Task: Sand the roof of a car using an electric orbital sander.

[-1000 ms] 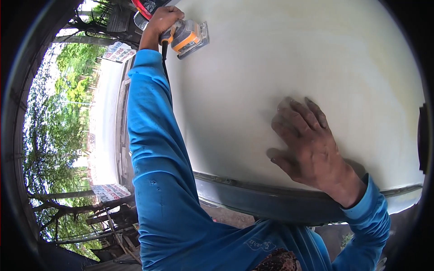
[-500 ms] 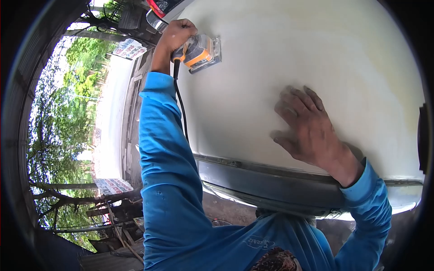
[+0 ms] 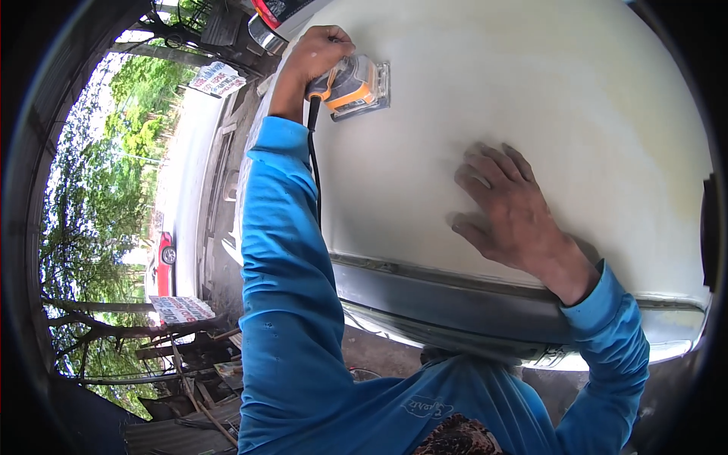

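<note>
My left hand (image 3: pixel 322 54) is wrapped round the body of a grey and orange electric sander (image 3: pixel 355 89). The sander's flat pad rests on a broad, pale, curved car panel (image 3: pixel 425 182) near its far left edge. A black power cord (image 3: pixel 313 163) runs from the tool back along my left sleeve. On the right half of the same panel lies my right hand (image 3: pixel 516 205), fingers spread and holding nothing. Its palm side is hidden against the surface.
A dark trim strip (image 3: pixel 455 315) crosses the vehicle's near edge, close to my body. Beyond the left side are a bright road, a red car (image 3: pixel 164 265), painted signs (image 3: pixel 182 309) and trees. Planks and branches (image 3: pixel 201 402) lie at the lower left.
My left hand and the sander have shifted a little to the right across the panel. The right hand has moved slightly left. A red car has appeared on the road.
</note>
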Demonstrator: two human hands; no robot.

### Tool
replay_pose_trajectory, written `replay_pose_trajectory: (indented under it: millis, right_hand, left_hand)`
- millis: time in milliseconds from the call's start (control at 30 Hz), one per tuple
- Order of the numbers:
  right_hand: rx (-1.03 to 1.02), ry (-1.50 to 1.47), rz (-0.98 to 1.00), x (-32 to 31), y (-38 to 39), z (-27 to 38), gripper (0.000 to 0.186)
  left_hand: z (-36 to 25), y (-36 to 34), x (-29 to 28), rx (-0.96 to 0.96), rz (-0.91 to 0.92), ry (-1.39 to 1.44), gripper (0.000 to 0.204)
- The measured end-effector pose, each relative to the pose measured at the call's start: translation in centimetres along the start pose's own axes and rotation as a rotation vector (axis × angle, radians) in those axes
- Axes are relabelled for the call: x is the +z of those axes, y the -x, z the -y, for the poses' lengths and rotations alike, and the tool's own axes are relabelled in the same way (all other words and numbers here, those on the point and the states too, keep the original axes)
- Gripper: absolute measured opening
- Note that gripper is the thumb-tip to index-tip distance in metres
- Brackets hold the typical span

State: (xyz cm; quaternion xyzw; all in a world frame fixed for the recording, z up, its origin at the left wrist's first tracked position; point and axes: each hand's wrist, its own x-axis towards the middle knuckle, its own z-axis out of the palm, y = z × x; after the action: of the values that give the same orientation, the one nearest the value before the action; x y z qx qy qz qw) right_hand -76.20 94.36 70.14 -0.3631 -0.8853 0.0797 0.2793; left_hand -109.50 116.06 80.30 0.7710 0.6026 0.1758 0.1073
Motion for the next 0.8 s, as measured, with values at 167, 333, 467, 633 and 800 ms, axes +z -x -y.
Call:
replay_pose_trajectory:
  millis: [167, 333, 467, 633, 800]
  right_hand:
    - [0.013, -0.003, 0.02, 1.4, 0.6, 1.4, 0.051]
    - [0.024, -0.03, 0.036, 2.6, 1.2, 1.4, 0.053]
    - [0.015, -0.02, 0.03, 2.8, 1.3, 1.6, 0.051]
    - [0.006, -0.028, -0.007, 3.1, 1.3, 1.9, 0.05]
    - [0.006, -0.009, 0.009, 3.4, 1.5, 1.7, 0.051]
  left_hand:
    - [-1.3, 0.1, 1.3, 0.036, -0.015, -0.014, 0.025]
    - [1.4, -0.7, 1.7, 0.026, -0.015, 0.0, 0.027]
    - [6.1, 0.3, 0.2, -0.065, -0.025, 0.008, 0.031]
    - [12.2, 3.7, -2.0, -0.176, -0.044, -0.008, 0.032]
    - [17.2, 8.0, -3.7, -0.305, -0.063, 0.005, 0.034]
